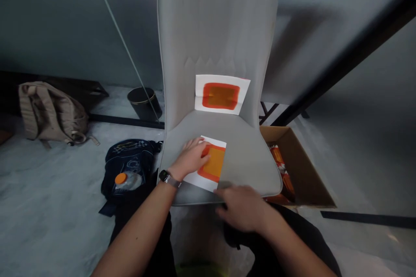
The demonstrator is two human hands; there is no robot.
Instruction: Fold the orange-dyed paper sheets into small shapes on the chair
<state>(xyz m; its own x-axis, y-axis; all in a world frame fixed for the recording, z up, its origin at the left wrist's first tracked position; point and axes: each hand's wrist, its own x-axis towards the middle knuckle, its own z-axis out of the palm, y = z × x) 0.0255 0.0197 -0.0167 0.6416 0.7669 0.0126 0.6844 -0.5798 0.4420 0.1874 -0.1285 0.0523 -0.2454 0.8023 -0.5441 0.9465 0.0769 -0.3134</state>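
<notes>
Left hand (191, 158) flat on a paper sheet (211, 169); right hand (242, 207) apart, at the front edge of a grey chair seat (247, 156).
The left hand partly hides the sheet's red-bordered orange square.

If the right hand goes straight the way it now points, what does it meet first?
The right hand probably meets the white paper sheet with orange square first, at its lower edge; depth is unclear.

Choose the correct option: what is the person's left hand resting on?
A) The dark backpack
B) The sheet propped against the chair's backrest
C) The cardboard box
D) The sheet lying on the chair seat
D. The left hand lies across the white sheet with the orange square, which is on the grey chair seat.
</notes>
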